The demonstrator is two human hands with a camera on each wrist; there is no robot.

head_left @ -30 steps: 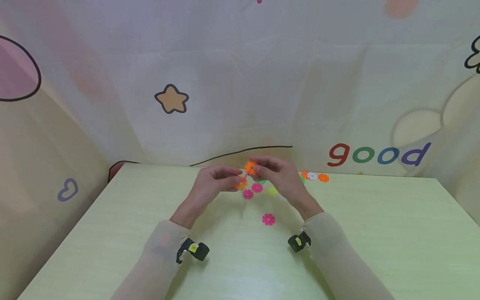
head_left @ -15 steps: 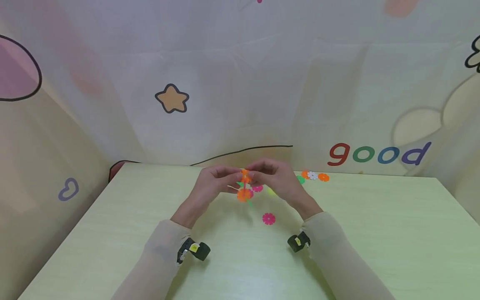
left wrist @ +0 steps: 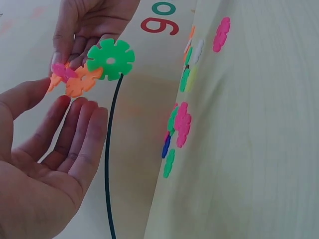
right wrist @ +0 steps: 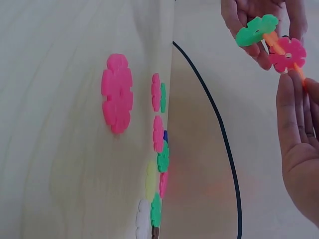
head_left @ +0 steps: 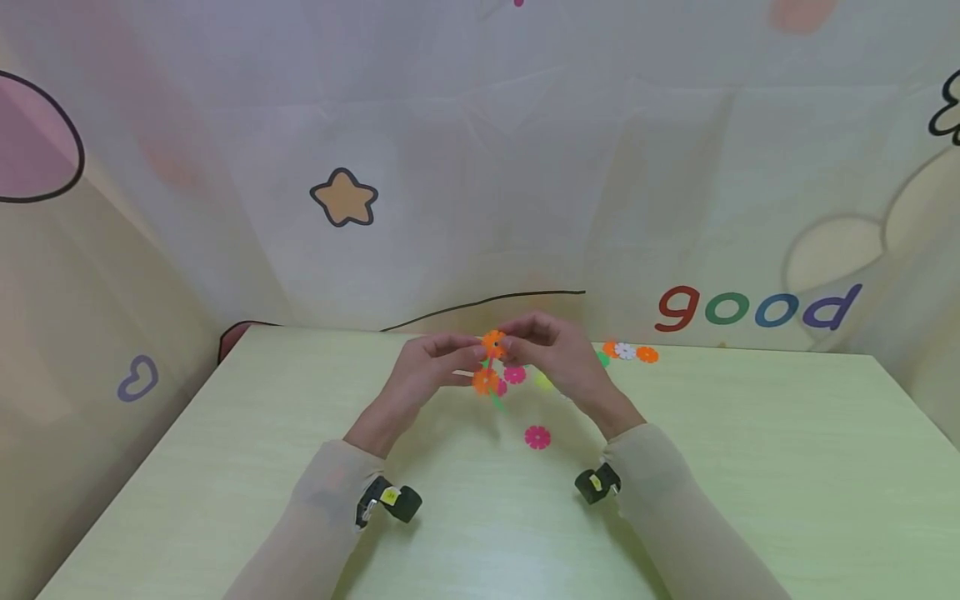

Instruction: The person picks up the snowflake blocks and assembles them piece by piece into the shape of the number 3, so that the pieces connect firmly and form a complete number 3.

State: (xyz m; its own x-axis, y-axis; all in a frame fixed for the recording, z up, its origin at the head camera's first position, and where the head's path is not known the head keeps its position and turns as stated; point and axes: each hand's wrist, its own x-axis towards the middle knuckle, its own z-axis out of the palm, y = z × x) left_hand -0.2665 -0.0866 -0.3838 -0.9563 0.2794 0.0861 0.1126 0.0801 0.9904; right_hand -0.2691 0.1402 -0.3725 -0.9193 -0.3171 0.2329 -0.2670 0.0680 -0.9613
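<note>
Several flower-shaped interlocking discs are joined in a small chain between the two hands, above the table. An orange disc (head_left: 493, 343) is at its top. A pink disc (left wrist: 65, 72) links it to a second orange disc (head_left: 486, 381), and a green disc (left wrist: 110, 59) extends from that one. My right hand (head_left: 551, 350) pinches the top orange disc between thumb and fingers. From the other side, my left hand (head_left: 427, 358) pinches at the same disc's edge with thumb and fingertips. Its other fingers spread beneath the chain in the left wrist view.
A lone pink disc (head_left: 537, 437) lies on the pale table (head_left: 750, 467) near the hands. Behind it are more loose discs, among them pink (head_left: 514, 375), yellow (head_left: 543, 381), white (head_left: 624, 352) and orange (head_left: 647, 355). A printed cloth (head_left: 480, 208) hangs behind the table.
My left fingers have moved from the lower orange disc to the top one. The chain now hangs more upright, with its green disc showing below, and the top orange disc has turned.
</note>
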